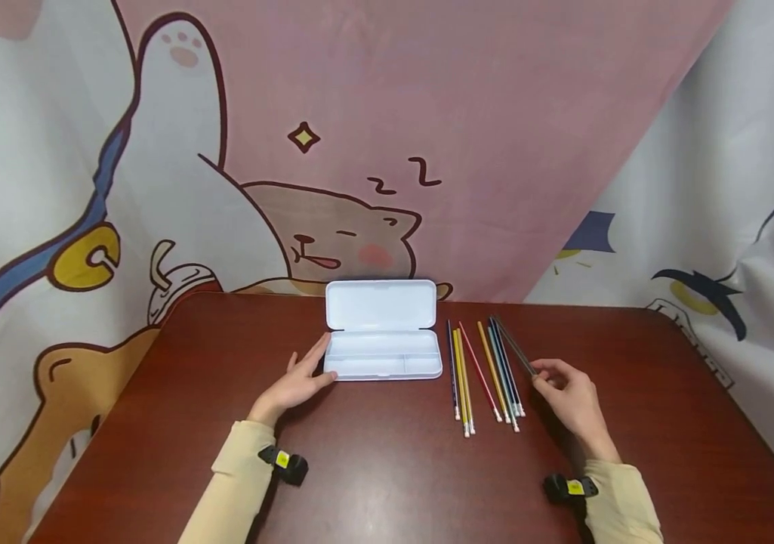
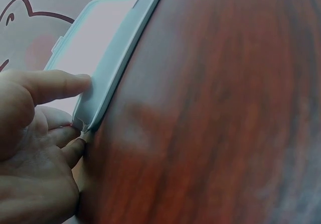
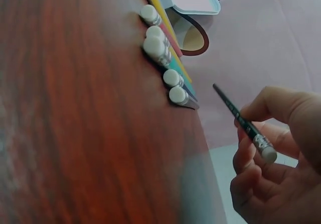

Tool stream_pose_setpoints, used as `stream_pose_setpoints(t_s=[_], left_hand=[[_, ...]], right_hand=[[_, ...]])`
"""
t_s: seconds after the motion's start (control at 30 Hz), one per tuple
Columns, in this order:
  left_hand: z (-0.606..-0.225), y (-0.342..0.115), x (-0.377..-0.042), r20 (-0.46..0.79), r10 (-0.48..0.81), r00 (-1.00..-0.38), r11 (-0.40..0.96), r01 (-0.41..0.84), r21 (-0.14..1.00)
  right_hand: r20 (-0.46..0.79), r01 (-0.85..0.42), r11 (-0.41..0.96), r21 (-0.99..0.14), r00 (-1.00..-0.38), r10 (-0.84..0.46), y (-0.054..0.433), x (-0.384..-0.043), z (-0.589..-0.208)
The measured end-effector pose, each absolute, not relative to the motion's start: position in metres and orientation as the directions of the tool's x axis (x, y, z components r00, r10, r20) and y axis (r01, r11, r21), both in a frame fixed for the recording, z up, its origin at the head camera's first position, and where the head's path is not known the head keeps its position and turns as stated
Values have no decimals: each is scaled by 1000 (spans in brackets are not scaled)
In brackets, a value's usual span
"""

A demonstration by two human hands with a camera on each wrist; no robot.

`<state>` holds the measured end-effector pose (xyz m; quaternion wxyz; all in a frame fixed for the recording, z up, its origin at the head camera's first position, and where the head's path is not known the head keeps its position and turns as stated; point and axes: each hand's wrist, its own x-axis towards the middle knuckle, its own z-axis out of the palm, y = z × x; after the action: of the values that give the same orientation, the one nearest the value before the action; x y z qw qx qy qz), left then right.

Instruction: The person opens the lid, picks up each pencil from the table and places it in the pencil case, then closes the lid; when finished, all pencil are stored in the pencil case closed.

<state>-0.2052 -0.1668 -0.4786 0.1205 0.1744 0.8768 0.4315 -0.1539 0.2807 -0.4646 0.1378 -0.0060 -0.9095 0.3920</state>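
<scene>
The left hand (image 1: 294, 384), fingers spread, touches the left end of a smooth white case (image 1: 381, 306), its lid raised. The right hand (image 1: 570, 397) pinches a dark pencil (image 3: 246, 123). Between them lie slim, eraser-tipped pencils (image 1: 479, 370). The glossy brown table (image 1: 387, 483) extends broadly frontward; its far edge meets printed cloth (image 1: 495, 151).

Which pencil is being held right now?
The dark pencil at the group's right end: the right hand pinches it, while no hand touches the other pencils.
</scene>
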Motion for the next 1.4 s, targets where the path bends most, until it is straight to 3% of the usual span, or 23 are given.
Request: stream_pose_setpoints(t_s=[0.87,1.4], left_hand=[[-475,-165,-203,-73,405,-912,589,199,783],[-478,-163,-203,-56,390,-919,614,214,759]], right_hand=[[326,-288,605,-742,-944,-49,256,-165,-458],[347,-383,566,-730,-921,-176,217,-183,-461]])
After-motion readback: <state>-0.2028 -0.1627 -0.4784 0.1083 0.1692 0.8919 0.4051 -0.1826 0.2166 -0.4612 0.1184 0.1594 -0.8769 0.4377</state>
